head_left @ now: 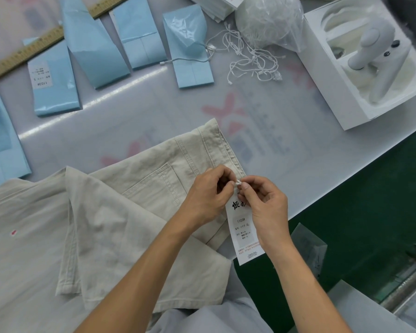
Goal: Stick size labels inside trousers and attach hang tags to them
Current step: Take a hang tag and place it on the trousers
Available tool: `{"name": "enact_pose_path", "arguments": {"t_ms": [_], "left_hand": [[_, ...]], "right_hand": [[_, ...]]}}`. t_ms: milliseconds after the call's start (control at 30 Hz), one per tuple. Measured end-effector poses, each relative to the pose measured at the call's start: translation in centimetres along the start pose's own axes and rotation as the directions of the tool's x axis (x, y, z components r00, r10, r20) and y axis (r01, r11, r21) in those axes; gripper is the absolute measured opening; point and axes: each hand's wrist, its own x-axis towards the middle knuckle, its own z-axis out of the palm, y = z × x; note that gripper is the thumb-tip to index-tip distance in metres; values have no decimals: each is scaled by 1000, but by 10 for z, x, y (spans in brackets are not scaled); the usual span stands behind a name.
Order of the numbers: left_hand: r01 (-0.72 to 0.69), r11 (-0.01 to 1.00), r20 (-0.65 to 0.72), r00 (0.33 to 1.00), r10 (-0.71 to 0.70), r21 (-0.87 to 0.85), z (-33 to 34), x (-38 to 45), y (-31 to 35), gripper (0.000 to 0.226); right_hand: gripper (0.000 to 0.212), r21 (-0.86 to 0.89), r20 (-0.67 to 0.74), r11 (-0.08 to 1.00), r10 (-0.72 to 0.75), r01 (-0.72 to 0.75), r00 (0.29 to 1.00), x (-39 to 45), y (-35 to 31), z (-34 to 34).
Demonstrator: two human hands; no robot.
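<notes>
Both forearms enter from bottom edge. Left hand (208, 198) and right hand (265, 203) meet at the waistband corner of the beige trousers (120, 212), fingers pinching a small white fastener (237, 182) between them; its detail too small to read. Hang tag (244, 231) hangs below, partly covered by the right hand, over the desk (154, 111) edge. Trousers cut off at left. Farther: loose white strings (252, 61), blue packets (94, 42), ruler (24, 54) partly hidden under packets.
</notes>
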Motion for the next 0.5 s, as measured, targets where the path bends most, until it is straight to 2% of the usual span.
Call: {"name": "enact_pose_path", "arguments": {"t_ms": [233,400,500], "left_hand": [[-12,1000,10,1000,12,14,0,1,-1,10],[-52,996,-32,998,55,76,4,0,-2,17],[-39,998,-47,998,41,40,4,0,-3,10]], "right_hand": [[17,-33,-2,999,-22,22,1000,0,-1,1],[17,-56,-2,996,-66,66,998,-2,3,2],[17,-40,-6,997,-70,69,998,0,4,2]]}}
